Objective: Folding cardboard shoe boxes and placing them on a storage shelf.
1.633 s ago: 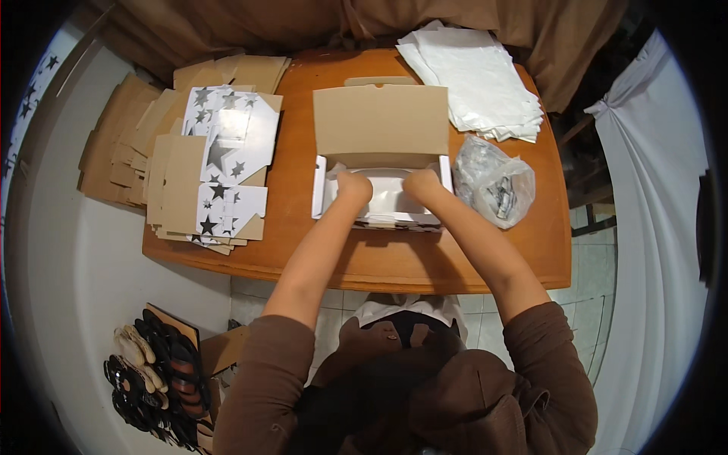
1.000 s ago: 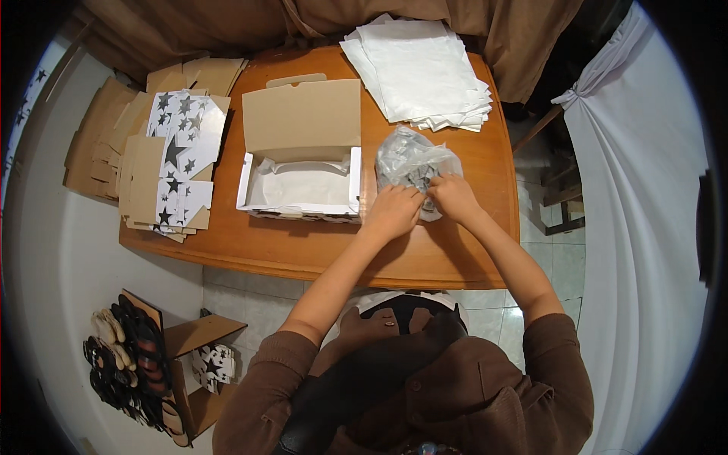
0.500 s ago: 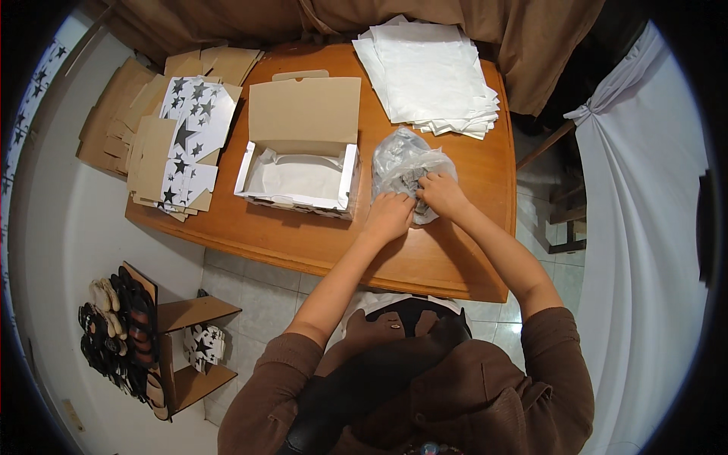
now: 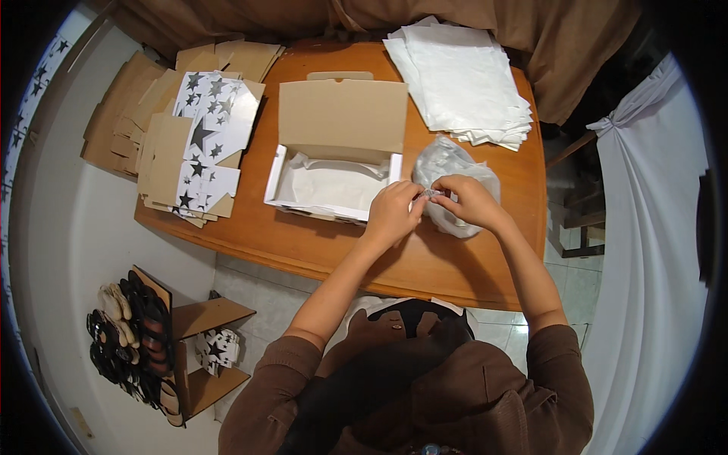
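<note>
Both hands meet over the right part of the table, in front of a clear plastic bag that sits loosely crumpled. Between their fingertips is a small, pale packet with greyish marks, too small to make out further. My left hand pinches it from the left, close to the right end of the open shoebox. From the other side my right hand grips it, thumb and fingers bent, partly covering the bag. White tissue paper lines the box, whose brown lid stands raised behind.
A stack of white paper sheets lies at the table's far right. Flattened cardboard boxes, some star-printed, cover its left end. Below left, a small shelf stands by several sandals. A white cloth hangs at the right.
My hands have come out of the plastic bag and now hold the small packet above its near side. The view has shifted, so the table's things appear further right.
</note>
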Demonstrator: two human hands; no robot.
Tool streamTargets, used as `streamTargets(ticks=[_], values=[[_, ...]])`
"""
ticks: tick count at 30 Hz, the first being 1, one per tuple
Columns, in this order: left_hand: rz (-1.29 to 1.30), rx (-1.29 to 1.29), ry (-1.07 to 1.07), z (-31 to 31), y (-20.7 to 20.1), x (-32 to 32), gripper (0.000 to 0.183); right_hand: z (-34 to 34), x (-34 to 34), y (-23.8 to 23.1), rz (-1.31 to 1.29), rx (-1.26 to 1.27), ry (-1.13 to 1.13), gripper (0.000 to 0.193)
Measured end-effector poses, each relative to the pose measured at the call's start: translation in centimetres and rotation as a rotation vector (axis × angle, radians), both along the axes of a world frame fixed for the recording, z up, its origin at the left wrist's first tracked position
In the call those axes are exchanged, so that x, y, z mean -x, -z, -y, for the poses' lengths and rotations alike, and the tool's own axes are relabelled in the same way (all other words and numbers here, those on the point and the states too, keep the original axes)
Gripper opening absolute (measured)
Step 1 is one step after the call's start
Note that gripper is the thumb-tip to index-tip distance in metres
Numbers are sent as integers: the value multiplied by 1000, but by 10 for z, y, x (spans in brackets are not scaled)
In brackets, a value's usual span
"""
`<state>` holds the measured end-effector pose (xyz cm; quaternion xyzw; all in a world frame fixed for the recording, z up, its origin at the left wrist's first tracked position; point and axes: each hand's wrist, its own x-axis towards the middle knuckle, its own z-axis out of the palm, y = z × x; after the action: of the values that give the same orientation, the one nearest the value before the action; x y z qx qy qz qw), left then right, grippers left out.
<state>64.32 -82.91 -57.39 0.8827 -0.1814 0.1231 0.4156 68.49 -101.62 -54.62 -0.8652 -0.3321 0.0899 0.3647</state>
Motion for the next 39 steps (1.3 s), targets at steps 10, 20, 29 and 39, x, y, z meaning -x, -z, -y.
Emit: streamTargets(ticks=[10,20,29,39], values=[[24,56,-186,-173,-1,-13,14,-158,-23,2,-94,-122,129,23],[217,-356,-136,-266,14,-48,14,-207,-38,39,53,177,369,23],[288,-1161,407,-224,79,-121,13,-225,-57,110,473,650,297,9],[218,-1307,269,-231,82,-109,11,-215,-57,116,582,656,343,7]])
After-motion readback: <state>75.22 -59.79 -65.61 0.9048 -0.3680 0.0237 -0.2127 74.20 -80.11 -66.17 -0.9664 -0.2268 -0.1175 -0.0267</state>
